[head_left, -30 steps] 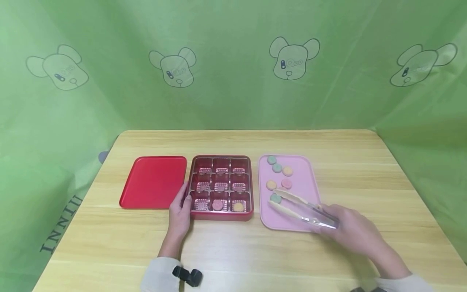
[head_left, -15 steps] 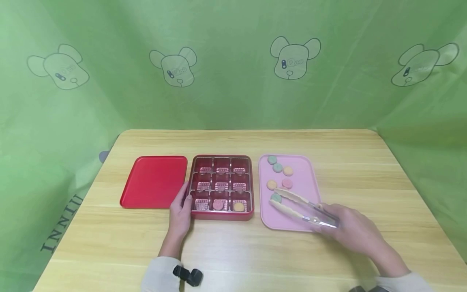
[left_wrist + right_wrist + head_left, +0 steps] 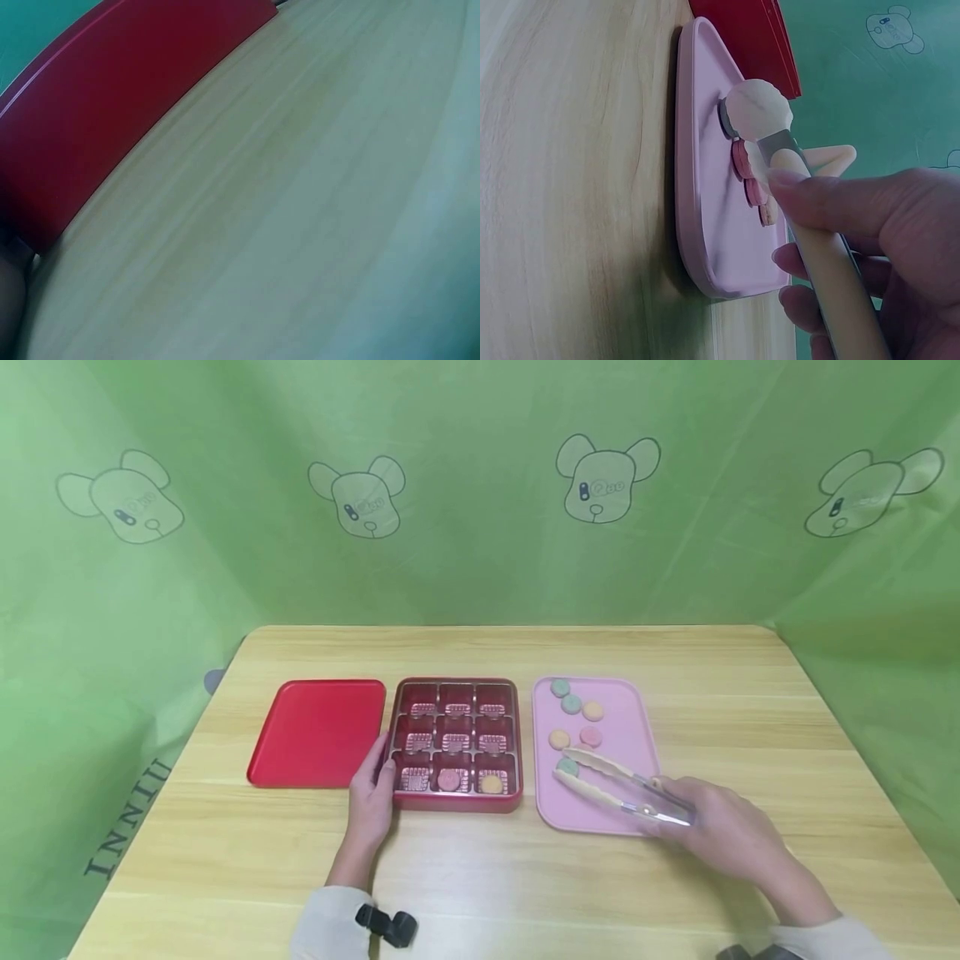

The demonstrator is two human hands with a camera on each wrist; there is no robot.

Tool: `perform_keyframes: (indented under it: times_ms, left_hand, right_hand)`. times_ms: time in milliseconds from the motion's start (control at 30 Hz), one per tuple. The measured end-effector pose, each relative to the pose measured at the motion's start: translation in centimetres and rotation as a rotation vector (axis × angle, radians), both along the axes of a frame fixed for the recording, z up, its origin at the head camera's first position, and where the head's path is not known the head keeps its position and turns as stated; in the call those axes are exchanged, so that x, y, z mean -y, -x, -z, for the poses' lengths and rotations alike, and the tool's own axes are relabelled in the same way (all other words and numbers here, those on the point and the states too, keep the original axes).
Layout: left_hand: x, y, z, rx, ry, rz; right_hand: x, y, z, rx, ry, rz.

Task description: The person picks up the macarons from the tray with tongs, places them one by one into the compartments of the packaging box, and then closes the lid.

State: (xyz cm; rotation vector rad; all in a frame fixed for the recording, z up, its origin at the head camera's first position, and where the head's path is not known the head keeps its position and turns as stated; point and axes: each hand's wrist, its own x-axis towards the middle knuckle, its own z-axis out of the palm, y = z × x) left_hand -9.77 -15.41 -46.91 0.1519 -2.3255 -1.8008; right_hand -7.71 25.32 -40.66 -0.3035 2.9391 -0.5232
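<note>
In the head view, my left hand (image 3: 371, 797) lies against the left side of a red box (image 3: 457, 805) near its front corner, fingers fairly straight. The box has a divided insert; a pink macaron (image 3: 449, 779) sits in the front middle compartment and a yellow macaron (image 3: 492, 784) in the front right one. My right hand (image 3: 723, 827) grips cream-tipped metal tongs (image 3: 588, 791) over a pink tray (image 3: 626, 727). Their arms stand apart, tips on either side of a green macaron (image 3: 570, 767). In the right wrist view, my thumb presses along the tongs' handle (image 3: 829, 277).
Farther back on the tray lie a pink macaron (image 3: 590, 737), two yellow macarons (image 3: 559, 739) and two green macarons (image 3: 572, 704). A flat red lid (image 3: 318, 735) lies left of the box on the wooden table (image 3: 465, 877). Green cloth (image 3: 480, 568) surrounds the table.
</note>
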Motion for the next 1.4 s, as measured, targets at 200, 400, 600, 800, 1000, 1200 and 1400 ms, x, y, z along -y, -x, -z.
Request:
perform_keyframes:
  times_ms: [200, 400, 600, 800, 1000, 1200, 1400]
  left_hand:
    - [0.0, 0.0, 0.1, 0.001, -0.009, 0.007]
    - [0.0, 0.0, 0.2, -0.005, -0.004, 0.011]
    - [0.0, 0.0, 0.1, -0.001, -0.001, 0.011]
    - [0.0, 0.0, 0.1, 0.003, -0.003, 0.011]
    - [0.0, 0.0, 0.0, 0.01, -0.003, 0.005]
    - [0.0, -0.1, 0.0, 0.017, -0.007, 0.003]
    - [0.0, -0.1, -0.1, 0.017, -0.008, 0.003]
  right_hand:
    - [0.0, 0.0, 0.0, 0.003, -0.002, -0.001]
    - [0.0, -0.1, 0.0, -0.002, -0.005, 0.002]
    - [0.2, -0.1, -0.5, -0.023, 0.007, 0.002]
    - [0.9, 0.2, -1.5, -0.058, 0.029, -0.027]
    - [1.9, 0.4, -2.4, -0.097, 0.052, -0.051]
    - [3.1, 0.8, -3.1, -0.095, 0.063, -0.067]
    - [4.5, 1.3, -3.2, -0.095, 0.072, -0.102]
